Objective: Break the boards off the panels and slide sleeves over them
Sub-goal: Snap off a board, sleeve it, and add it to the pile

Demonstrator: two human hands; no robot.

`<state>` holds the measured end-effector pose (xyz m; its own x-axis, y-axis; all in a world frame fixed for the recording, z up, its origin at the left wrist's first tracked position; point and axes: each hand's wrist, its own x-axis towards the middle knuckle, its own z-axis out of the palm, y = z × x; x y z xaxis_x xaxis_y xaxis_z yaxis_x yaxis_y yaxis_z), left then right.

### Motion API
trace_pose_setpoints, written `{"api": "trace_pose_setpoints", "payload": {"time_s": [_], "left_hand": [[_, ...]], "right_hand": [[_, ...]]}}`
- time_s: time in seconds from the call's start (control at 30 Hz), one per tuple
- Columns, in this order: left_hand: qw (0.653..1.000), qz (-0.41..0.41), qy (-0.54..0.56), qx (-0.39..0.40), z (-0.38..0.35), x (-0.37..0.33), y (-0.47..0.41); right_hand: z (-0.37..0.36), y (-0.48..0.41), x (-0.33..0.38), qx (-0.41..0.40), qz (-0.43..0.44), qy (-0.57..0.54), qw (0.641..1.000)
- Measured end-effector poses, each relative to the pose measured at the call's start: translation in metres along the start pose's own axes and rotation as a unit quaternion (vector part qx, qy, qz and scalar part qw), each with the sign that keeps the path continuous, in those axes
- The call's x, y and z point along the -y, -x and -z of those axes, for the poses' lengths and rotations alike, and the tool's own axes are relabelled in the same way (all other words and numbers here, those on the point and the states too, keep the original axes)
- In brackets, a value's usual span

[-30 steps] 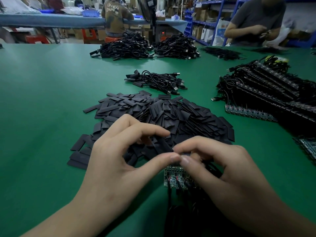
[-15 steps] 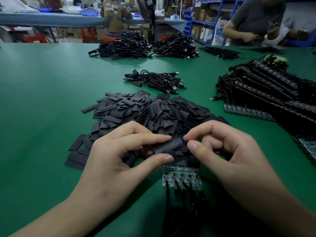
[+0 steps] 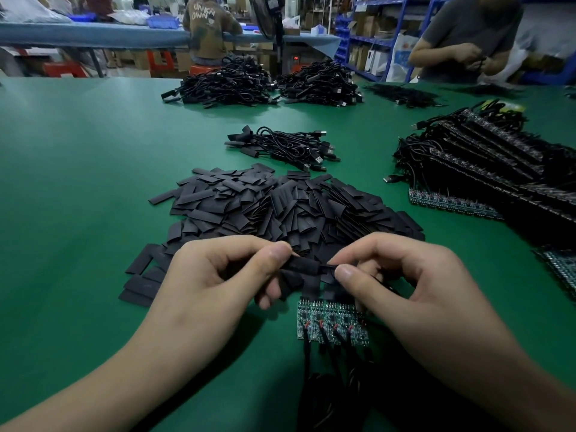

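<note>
Green worktop point(image 3: 93, 182) | left hand point(image 3: 212, 285) pinched black plastic sleeve point(image 3: 304, 265), lying sideways | right hand point(image 3: 405, 291) pinched thin black bit point(image 3: 327, 268) at its right mouth

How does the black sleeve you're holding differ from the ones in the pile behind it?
The held sleeve is up off the green table, pinched between the left hand and right hand; the pile sleeves lie loose on it. The held sleeve looks puffed round; the pile sleeves lie flat. Both are short and black.
</note>
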<state>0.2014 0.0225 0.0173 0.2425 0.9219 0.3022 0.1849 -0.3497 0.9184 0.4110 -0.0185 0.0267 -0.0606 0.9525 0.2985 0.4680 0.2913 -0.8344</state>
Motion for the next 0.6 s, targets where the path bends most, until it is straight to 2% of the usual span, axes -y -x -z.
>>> {"api": "trace_pose_setpoints", "payload": {"time_s": [0.2, 0.4, 0.47, 0.5, 0.6], "left_hand": [[0.999, 0.04, 0.028, -0.01, 0.001, -0.005, -0.002], [0.999, 0.02, 0.031, 0.01, 0.001, -0.001, 0.0], [0.999, -0.019, -0.04, 0.003, 0.001, 0.003, 0.002], [0.992, -0.05, -0.112, 0.002, 0.002, 0.004, 0.003], [0.928, -0.131, -0.343, 0.069, 0.001, 0.0, 0.007]], "right_hand": [[0.004, -0.002, 0.001, 0.012, -0.004, 0.04, 0.999], [0.011, -0.007, 0.005, 0.012, -0.021, 0.039, 0.999], [0.025, -0.015, 0.01, -0.02, -0.018, 0.055, 0.998], [0.034, -0.021, 0.014, -0.041, -0.007, 0.081, 0.996], [0.061, -0.054, 0.029, -0.083, 0.056, 0.233, 0.967]]}}
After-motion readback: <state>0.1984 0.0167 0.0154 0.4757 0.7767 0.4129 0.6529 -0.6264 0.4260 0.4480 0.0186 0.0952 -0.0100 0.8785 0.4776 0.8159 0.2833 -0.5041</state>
